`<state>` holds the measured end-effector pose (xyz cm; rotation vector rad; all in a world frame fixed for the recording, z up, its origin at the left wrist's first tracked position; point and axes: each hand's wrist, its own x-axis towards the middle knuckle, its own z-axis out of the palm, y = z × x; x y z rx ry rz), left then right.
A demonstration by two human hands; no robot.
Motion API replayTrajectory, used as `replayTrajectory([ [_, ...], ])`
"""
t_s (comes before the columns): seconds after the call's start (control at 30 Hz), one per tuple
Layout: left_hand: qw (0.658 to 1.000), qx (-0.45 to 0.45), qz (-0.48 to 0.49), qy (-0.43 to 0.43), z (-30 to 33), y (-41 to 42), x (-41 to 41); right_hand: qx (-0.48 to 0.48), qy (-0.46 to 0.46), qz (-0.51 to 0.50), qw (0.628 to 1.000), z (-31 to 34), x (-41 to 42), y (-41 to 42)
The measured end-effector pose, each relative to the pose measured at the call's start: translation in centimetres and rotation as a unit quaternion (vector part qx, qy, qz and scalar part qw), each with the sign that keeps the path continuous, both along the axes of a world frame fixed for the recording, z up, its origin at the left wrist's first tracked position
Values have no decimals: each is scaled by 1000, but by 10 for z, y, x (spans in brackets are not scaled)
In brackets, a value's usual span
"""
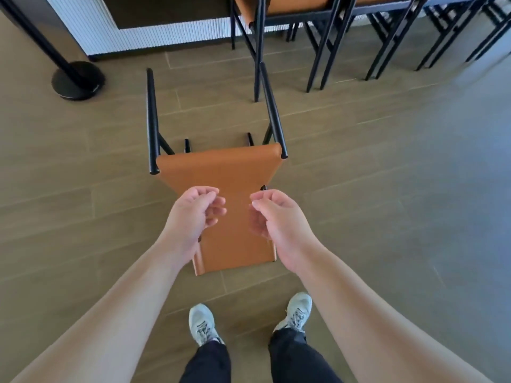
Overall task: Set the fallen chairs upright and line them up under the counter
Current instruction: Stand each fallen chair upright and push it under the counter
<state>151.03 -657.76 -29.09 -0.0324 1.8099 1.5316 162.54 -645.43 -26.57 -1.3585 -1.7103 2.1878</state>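
Fingers of the left hand and of the right hand are loosely curled, holding nothing, both hands hovering above the tan backrest of the fallen chair. The chair lies on its back on the wood-plank floor, black legs pointing toward the desk. Upright chairs stand in a row at the desk. A black post base stands at left. 2 grey shoes appear below.
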Motion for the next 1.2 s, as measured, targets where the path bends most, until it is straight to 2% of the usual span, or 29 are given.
replayTrajectory([
  [0.13, 999, -48, 1, 18, -79, -11, -2, 51, -78, 75, 993, -76, 4, -1],
  [0.23, 995, -93, -7, 26, -163, -12, 3, 78, -123, 100, 984, -159, 9, 13],
  [0.53, 978, -201, -39, 28, -464, -26, 19, 146, -192, 178, 954, -463, 28, 19],
  [0.67, 964, -248, -78, 62, -582, -46, 20, 227, -220, 281, 906, -595, 39, 15],
  [0.8, 935, -298, -157, 110, -672, -65, 25, 299, -250, 400, 829, -687, 51, 17],
  [0.87, 902, -333, -216, 167, -700, -72, 25, 364, -252, 450, 775, -717, 56, 20],
  [0.93, 848, -369, -294, 243, -729, -79, 27, 423, -256, 507, 706, -745, 60, 21],
  [1.1, 635, -447, -490, 395, -773, -104, 30, 517, -285, 579, 562, -794, 71, 22],
  [1.2, 554, -472, -527, 439, -783, -119, 32, 563, -292, 588, 503, -804, 78, 27],
])
